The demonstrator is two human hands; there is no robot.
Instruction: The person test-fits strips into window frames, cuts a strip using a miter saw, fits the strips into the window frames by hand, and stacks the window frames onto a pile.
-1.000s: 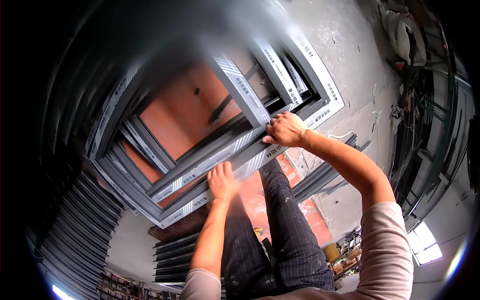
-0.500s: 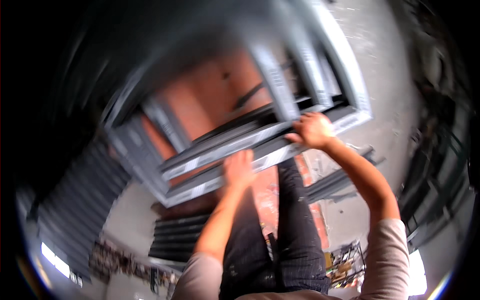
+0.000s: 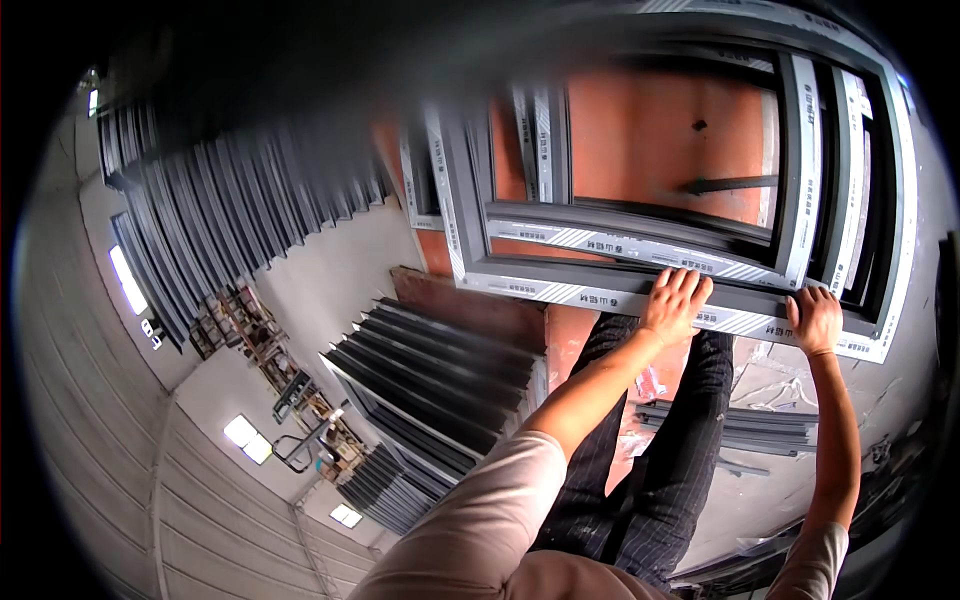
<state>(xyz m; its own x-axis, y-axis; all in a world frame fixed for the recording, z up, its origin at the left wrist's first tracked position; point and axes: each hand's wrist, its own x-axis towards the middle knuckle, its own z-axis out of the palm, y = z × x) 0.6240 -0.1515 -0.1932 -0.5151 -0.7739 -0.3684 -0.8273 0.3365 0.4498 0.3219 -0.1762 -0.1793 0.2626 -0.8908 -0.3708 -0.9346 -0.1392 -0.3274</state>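
A large grey window frame (image 3: 590,284), with strips of printed white film along its bars, lies in front of me over a reddish-orange surface (image 3: 660,130). My left hand (image 3: 678,305) grips its near rail right of the middle, fingers curled over the bar. Farther right, near the corner, my right hand (image 3: 817,318) holds the same rail, with the thumb on its upper side. The undersides of both grips are hidden. Smaller inner frames (image 3: 800,150) sit within or under the outer one; I cannot tell which. A dark blur covers the far left part.
Stacks of dark grey profiles (image 3: 430,370) stand at the left, with a long row of them (image 3: 230,190) behind. More profile lengths (image 3: 740,428) lie on the floor by my legs. Cluttered shelving (image 3: 250,335) lines the far left wall.
My view has swung, so the frame now appears farther right and more level. Both hands stay on the near rail; they sit closer to its right corner.
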